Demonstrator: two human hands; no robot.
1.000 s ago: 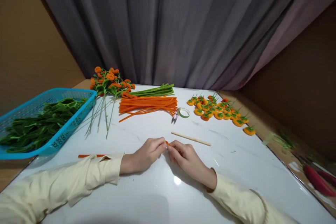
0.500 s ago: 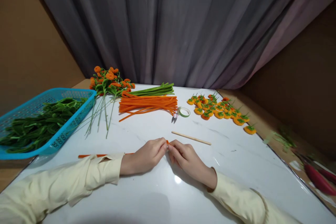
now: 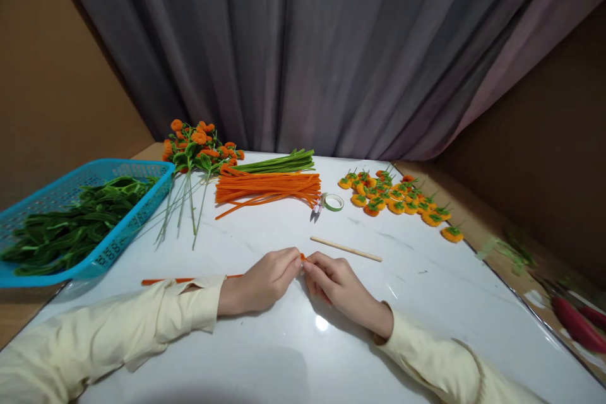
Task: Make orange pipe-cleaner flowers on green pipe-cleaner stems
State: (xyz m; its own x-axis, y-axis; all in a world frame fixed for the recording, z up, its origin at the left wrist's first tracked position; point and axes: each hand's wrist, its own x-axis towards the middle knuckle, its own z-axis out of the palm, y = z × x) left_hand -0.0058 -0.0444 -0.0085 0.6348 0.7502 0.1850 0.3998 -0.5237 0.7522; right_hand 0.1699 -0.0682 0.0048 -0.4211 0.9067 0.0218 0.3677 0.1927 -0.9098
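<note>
My left hand (image 3: 269,279) and my right hand (image 3: 338,283) meet at the middle of the white table, fingertips pinched together. A small bit of an orange pipe cleaner (image 3: 303,257) shows between them; the fingers cover most of its end. Its long fuzzy stem (image 3: 163,281) appears to run out to the left, behind my left wrist and sleeve. Beyond my right hand lies a thin wooden stick (image 3: 345,249). Farther back is a bundle of orange pipe cleaners (image 3: 267,188), with small scissors (image 3: 316,209) and a roll of green tape (image 3: 334,202) beside it.
A blue basket (image 3: 120,227) of green fuzzy leaves stands at the left. Orange flowers on stems (image 3: 199,139) and green pipe cleaners (image 3: 279,163) lie at the back. Several orange-yellow flower heads (image 3: 398,196) spread along the right. Red-handled pliers (image 3: 575,325) lie past the right edge.
Hardly anything differs. Both hands keep the same pinch on the orange piece, and the whole view has shifted very slightly.
</note>
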